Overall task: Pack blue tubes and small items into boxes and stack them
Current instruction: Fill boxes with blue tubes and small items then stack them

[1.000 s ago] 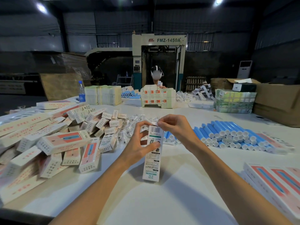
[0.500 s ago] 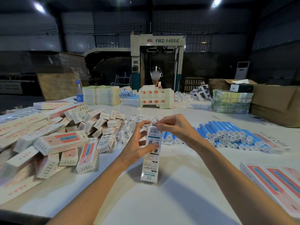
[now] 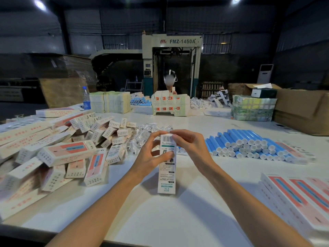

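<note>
Upright above the table, the box is gripped by left hand fingers; right hand fingers pinch its top.

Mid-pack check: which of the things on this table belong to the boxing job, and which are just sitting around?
Job:
- box, gripped by left hand, top end pinched by right hand
- blue tubes
- clear packets
- heaped boxes at left
- stacked boxes at right

Lying about:
- water bottle
- cardboard carton
- machine behind
</note>
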A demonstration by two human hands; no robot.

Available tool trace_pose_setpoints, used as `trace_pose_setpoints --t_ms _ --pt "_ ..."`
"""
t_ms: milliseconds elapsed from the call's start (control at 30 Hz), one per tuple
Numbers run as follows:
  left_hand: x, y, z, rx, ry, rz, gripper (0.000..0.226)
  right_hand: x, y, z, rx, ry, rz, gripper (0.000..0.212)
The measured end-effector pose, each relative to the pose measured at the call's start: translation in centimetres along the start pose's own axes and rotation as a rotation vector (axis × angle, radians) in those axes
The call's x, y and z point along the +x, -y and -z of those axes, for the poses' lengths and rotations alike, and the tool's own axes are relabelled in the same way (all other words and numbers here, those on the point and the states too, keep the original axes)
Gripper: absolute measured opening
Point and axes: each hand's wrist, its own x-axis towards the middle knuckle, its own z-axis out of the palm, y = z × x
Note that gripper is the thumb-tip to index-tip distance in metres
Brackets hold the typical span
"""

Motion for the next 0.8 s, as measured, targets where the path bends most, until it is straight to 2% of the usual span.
trace_pose_setpoints --t_ms 400,533,633,733,800 --pt "-0.1 -0.2 -0.1 0.007 0.016 0.004 0.060 -0.3 -0.4 0.0 -0.052 -0.039 0.099 0.013" --pt "-0.2 -0.2 -0.4 -0.011 0.025 0.005 0.059 -0.4 -1.2 -0.3 -0.087 -0.091 0.070 0.013" --pt "-0.2 -0.2 -0.8 -0.058 0.016 0.058 0.059 -1.0 -1.6 -0.6 -0.007 -0.067 -0.035 0.023" --pt "0.3 -0.5 -0.9 -0.144 -0.051 0.134 0.063 -1.8 -0.9 -0.9 0.100 0.001 -0.273 0.038" --pt "0.6 -1.1 -1.1 -0.168 -0.044 0.142 0.062 -2.4 0.1 -0.2 0.100 0.079 -0.390 0.034"
